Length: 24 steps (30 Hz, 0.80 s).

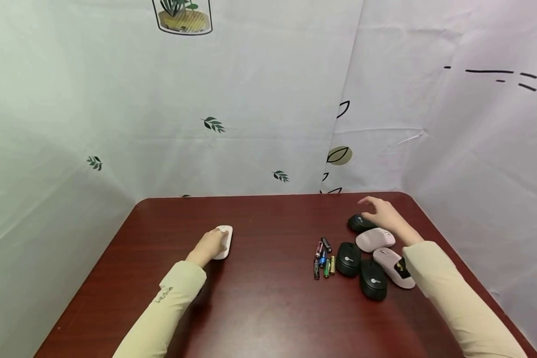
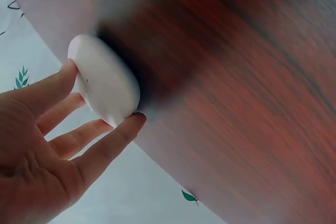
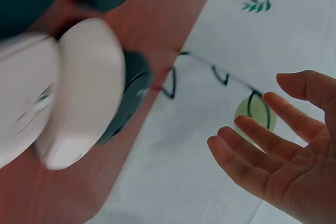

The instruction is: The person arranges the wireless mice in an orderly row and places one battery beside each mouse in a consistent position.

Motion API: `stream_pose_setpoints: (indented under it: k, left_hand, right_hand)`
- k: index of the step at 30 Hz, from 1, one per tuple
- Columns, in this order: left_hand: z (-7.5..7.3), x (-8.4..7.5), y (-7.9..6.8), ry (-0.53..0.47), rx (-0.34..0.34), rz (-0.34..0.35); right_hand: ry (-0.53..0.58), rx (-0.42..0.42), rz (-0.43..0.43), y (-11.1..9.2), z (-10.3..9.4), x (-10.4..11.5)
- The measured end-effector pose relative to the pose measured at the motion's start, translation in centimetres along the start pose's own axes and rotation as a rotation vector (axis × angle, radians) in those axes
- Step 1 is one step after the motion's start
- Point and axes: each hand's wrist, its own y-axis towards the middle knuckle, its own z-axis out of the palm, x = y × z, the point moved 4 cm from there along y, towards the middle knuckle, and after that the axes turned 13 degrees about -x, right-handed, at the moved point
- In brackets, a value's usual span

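My left hand grips a white computer mouse at the left of the table. In the left wrist view the thumb is at one edge of the mouse and the fingers at the other. My right hand is raised over the far right, its fingers spread and holding nothing. Nearest below it are a black mouse and a pinkish-white mouse. The right wrist view has the hand apart from the mice.
Beside these lie another pinkish-white mouse, partly behind the right sleeve, and two black mice, one farther left and one nearer. Several small batteries lie left of them. A white patterned cloth hangs behind the dark red table.
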Motion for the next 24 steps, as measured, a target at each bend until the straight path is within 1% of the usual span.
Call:
stream_pose_setpoints:
  k: [2,4,8,12,15,17,19,21,24]
  left_hand:
    - [-0.3,0.0,0.1,0.000,-0.005,-0.011]
    - [-0.6,0.0,0.1,-0.009,-0.006,-0.023]
    - [-1.0,0.4,0.0,-0.025,-0.019,-0.038]
    - [-1.1,0.6,0.1,-0.031,-0.052,-0.015]
    - [-1.1,0.8,0.1,-0.042,-0.070,-0.024]
    - [-1.0,0.9,0.0,-0.049,-0.074,-0.045]
    - [-0.8,0.9,-0.1,-0.057,-0.071,-0.061]
    - [-0.7,0.8,-0.1,-0.060,-0.065,-0.064]
    - [-0.5,0.6,0.0,-0.058,-0.061,-0.061]
  right_hand:
    - [0.000,0.011,-0.007,-0.6,-0.2,-0.7]
    - [0.002,0.042,-0.038,-1.3,-0.2,-1.2]
    - [-0.038,0.142,-0.120,-2.8,0.3,-2.1]
    - [-0.080,0.220,-0.149,-4.0,0.4,-3.0]
    - [-0.051,0.274,-0.194,-4.8,0.6,-3.2]
    - [-0.016,0.320,-0.220,-5.4,0.8,-3.2]
    - [-0.004,0.357,-0.239,-6.0,1.1,-3.3]
    - [-0.004,0.389,-0.216,-6.6,1.3,-3.5]
    - [-0.041,0.402,-0.174,-7.1,1.5,-3.7]
